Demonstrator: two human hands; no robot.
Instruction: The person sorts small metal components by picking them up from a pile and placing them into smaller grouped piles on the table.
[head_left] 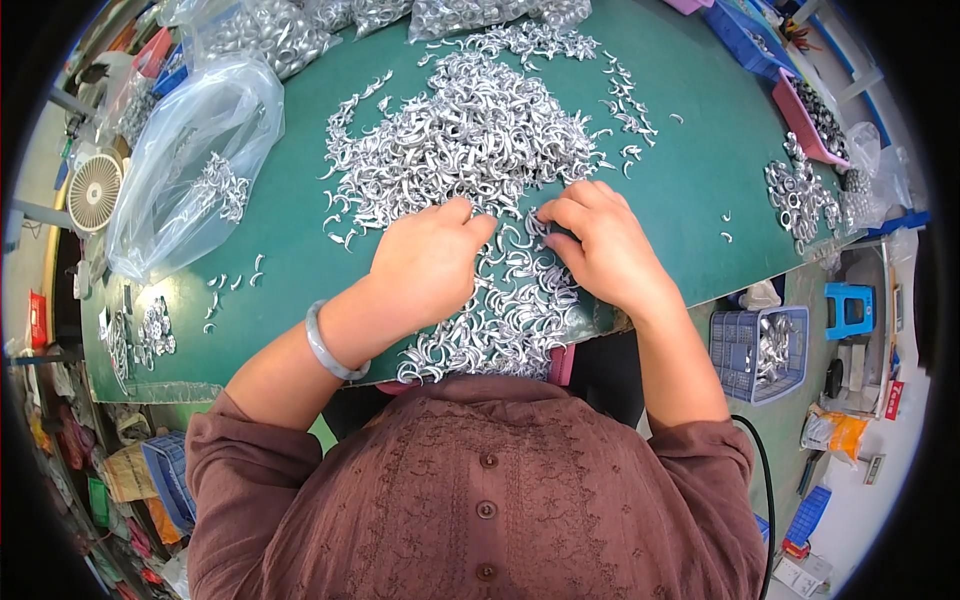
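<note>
A large heap of small curved silvery metal pieces (465,130) lies on the green tabletop. A looser spread of the same pieces (500,335) runs from the heap down to the near edge, in front of my body. My left hand (430,255) rests at the left of this strip, its fingers curled in and their tips hidden. Across the strip, my right hand (605,245) touches pieces at the heap's lower edge, thumb and forefinger apart. No piece is plainly seen held in either hand.
A clear plastic bag (200,170) with some pieces lies to the left. Filled bags (270,40) line the far edge. Metal rings (797,200) and a pink bin (812,120) are at the right. Below the table's right edge stands a blue-grey crate (760,355).
</note>
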